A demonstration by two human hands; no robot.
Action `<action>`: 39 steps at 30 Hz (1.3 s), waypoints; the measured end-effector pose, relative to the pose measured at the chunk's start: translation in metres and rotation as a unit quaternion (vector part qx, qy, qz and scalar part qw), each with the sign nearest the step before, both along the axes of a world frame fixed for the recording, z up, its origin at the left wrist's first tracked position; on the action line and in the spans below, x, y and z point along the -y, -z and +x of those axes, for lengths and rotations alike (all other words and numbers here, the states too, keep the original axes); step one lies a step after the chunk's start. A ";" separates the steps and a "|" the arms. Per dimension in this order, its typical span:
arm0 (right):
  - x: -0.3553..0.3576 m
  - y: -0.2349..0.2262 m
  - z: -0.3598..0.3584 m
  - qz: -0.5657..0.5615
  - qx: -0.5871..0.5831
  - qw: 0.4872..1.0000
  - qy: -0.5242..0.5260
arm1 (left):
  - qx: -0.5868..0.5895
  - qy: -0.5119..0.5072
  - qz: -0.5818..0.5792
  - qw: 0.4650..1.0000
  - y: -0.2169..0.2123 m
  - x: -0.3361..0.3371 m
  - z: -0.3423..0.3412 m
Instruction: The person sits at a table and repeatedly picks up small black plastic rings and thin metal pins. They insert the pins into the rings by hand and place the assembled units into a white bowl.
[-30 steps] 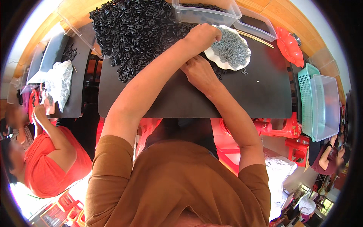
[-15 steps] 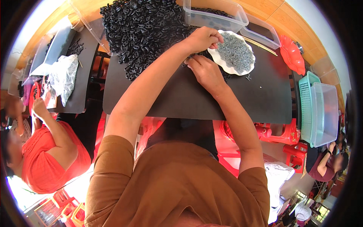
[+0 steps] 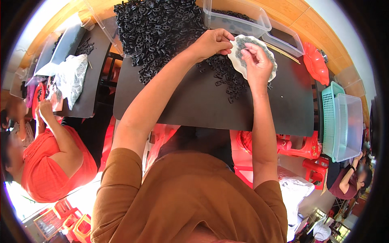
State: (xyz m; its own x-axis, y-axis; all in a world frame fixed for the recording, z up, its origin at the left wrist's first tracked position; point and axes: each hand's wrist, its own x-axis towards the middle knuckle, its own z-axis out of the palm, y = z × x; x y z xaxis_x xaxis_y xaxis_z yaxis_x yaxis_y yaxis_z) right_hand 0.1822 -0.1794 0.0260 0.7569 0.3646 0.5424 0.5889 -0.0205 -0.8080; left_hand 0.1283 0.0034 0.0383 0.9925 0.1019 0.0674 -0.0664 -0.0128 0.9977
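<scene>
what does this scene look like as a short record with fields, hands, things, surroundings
left hand: left hand at the near edge of the white dish, fingers pinched
right hand: right hand over the dish, fingers bent down into it
dish: holds small grey metal bits
pile: heap of black plastic pieces on the black table, left of the dish
beyond: clear plastic tub
right side: green basket
nearby: person in orange at another table

Both hands, left (image 3: 212, 42) and right (image 3: 256, 60), raised, fingers seemingly pinched.
</scene>
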 end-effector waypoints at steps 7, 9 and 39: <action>0.001 0.002 0.005 -0.028 -0.073 0.997 -0.029 | 0.033 0.010 -0.003 0.999 0.002 0.016 0.003; 0.003 0.003 0.005 -0.031 -0.062 0.997 -0.028 | 0.038 -0.001 0.019 0.999 0.001 0.019 0.005; 0.018 0.001 0.026 -0.087 -0.003 0.995 -0.052 | 0.016 0.020 -0.047 0.999 0.018 0.031 0.017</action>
